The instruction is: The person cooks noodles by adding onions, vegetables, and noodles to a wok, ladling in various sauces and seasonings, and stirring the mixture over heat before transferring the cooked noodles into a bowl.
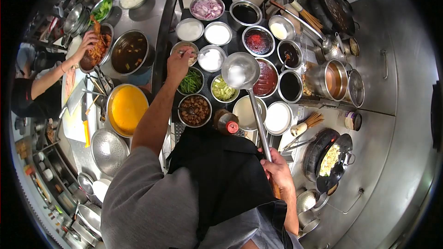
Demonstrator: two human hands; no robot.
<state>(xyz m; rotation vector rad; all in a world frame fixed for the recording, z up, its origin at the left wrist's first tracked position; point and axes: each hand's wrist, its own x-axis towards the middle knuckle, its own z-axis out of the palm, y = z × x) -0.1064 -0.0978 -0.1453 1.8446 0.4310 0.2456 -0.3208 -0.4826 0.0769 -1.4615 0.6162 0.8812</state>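
My right hand [278, 170] is wrapped round the handle of a long metal ladle [256, 115]. Its bowl, with a small white heap [236, 74] in it, hangs over the containers in the middle. My left hand [179, 64] reaches forward to a small metal bowl [173, 47] of pale bits. The fingers are drawn together over that bowl; what they hold is too small to make out. Close by are a bowl of white powder [212, 59], chopped green stalks [191, 81], pale green pieces [223, 88] and browned cubes [195, 109].
A red-capped bottle [227, 122] stands against my apron. On the right, a wok [344, 157] holds pale food, near a metal pot [328, 79]. Left are a pot of orange liquid [127, 110], a knife [86, 127] and another person's hand [85, 46] at a bowl.
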